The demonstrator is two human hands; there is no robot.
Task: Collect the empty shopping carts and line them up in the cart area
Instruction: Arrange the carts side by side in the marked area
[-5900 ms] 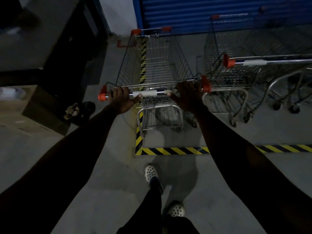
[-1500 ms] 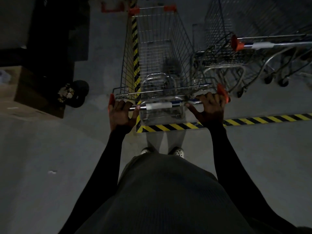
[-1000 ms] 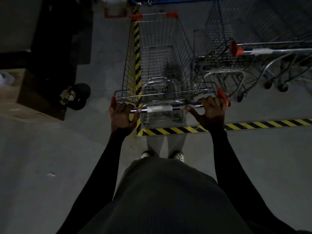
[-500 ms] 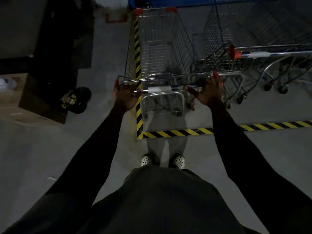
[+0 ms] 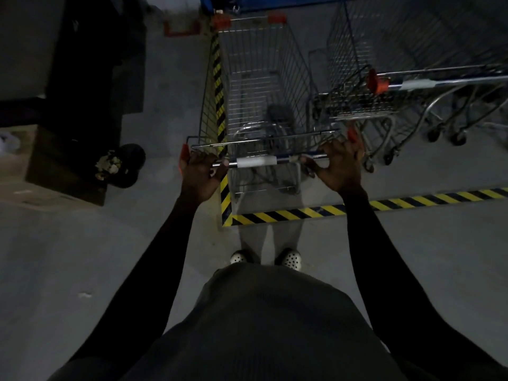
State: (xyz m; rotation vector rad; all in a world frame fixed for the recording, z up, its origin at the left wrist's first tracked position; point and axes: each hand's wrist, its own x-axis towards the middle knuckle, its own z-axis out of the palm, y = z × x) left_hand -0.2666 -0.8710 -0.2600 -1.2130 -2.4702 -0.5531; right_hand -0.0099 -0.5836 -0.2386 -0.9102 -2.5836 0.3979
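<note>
While you are easing the silver wire shopping cart back, your left grip and right grip are clenching its handle bar, likely squaring it along the yellow-black floor tape.

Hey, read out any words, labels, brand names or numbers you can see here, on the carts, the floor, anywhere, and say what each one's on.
No text here can be read.
Near cart, white handle sleeve: blurred, nothing legible.
Cart on the right, white handle patch: blurred, nothing legible.
Floor tape: yellow and black stripes only, no words.
</note>
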